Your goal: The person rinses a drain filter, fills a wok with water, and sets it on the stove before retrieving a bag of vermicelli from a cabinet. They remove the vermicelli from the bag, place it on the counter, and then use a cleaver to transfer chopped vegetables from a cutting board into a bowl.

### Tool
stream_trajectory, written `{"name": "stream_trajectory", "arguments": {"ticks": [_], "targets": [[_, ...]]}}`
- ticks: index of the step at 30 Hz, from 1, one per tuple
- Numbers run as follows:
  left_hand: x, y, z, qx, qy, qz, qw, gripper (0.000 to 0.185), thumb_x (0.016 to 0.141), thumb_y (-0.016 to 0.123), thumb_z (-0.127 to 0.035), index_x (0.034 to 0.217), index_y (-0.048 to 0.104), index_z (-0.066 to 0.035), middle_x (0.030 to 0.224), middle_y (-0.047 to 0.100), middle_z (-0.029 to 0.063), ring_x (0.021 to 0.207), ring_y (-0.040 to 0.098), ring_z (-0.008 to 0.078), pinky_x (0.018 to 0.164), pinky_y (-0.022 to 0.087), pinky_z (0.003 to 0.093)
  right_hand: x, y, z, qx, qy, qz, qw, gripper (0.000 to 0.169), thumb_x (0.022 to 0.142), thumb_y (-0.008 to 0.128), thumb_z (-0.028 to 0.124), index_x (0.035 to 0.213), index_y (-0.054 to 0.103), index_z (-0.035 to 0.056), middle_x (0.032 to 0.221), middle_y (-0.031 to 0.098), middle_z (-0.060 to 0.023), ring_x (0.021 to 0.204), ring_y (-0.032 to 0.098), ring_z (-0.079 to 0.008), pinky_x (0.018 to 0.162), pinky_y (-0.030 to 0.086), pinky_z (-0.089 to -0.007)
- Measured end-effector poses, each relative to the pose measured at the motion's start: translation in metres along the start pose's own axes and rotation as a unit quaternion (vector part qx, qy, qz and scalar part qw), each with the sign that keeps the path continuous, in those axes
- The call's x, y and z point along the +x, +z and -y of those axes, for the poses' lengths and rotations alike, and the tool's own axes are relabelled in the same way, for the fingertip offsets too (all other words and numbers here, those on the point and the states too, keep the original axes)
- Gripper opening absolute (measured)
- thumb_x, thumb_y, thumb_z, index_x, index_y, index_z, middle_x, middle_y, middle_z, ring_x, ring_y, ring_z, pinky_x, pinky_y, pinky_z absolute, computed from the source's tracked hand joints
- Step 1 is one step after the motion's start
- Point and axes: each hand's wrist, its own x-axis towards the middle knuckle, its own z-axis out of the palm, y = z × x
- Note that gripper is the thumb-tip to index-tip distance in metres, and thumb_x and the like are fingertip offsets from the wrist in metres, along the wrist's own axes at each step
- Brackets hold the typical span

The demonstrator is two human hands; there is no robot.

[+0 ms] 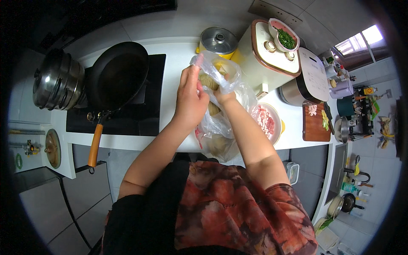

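A clear plastic bag [220, 127] hangs at the counter's front edge, its mouth spread towards the back. Bundles of dried pale noodles [208, 82] show inside it. My left hand [192, 97] is on the bag's left side, its fingers raised and holding the film near the rim. At the right side of the mouth, my right hand [225, 95] grips the bunched plastic; its fingertips are partly hidden by film, close to the noodles. Just right of the bag stands a white bowl [276, 112] of cut raw meat [266, 122], partly covered by my right forearm.
Left, a black wok [118, 75] and a stacked steel steamer [57, 83] stand on the hob [153, 95]. Behind the bag are a lidded yellow pot [219, 40] and a cream appliance [255, 60] carrying a dish of chopped greens [284, 39]. Right lies a cutting board [314, 129] with a knife [328, 114].
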Motion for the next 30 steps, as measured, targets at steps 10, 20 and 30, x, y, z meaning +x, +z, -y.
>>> {"name": "stream_trajectory", "arguments": {"ticks": [10,20,30], "targets": [[0.006,-0.008,0.008,0.025,0.005,-0.013,1.000,0.079,0.068,0.049,0.015,0.142,0.032,-0.007,0.105,0.047,0.0095,0.075,0.049,0.0159,0.067,0.044,0.0259,0.023,-0.006,-0.001,0.014,0.005,-0.059,0.998,0.070,0.066,0.075,0.034,0.123,0.047,0.0051,0.115,0.057,-0.0198,0.112,0.053,-0.0359,0.093,0.043,-0.0412],[0.010,-0.011,0.025,0.023,0.050,-0.023,0.998,0.080,0.065,0.052,0.015,0.140,0.032,-0.003,0.122,0.051,0.0128,0.075,0.050,0.0162,0.067,0.045,0.0255,-0.005,-0.081,0.058,0.077,-0.035,0.020,0.996,0.065,0.067,0.073,0.013,0.123,0.043,0.0000,0.109,0.063,-0.0183,0.099,0.062,-0.0329,0.087,0.047,-0.0366],[-0.005,-0.024,0.031,0.062,0.063,-0.032,0.996,0.078,0.066,0.053,0.014,0.139,0.032,-0.002,0.123,0.050,0.0131,0.076,0.050,0.0154,0.068,0.045,0.0264,-0.008,-0.151,0.054,0.307,-0.011,0.401,0.863,0.027,0.071,0.066,0.003,0.096,0.056,0.0056,0.101,0.064,-0.0049,0.097,0.057,-0.0129,0.086,0.044,-0.0258]]}}
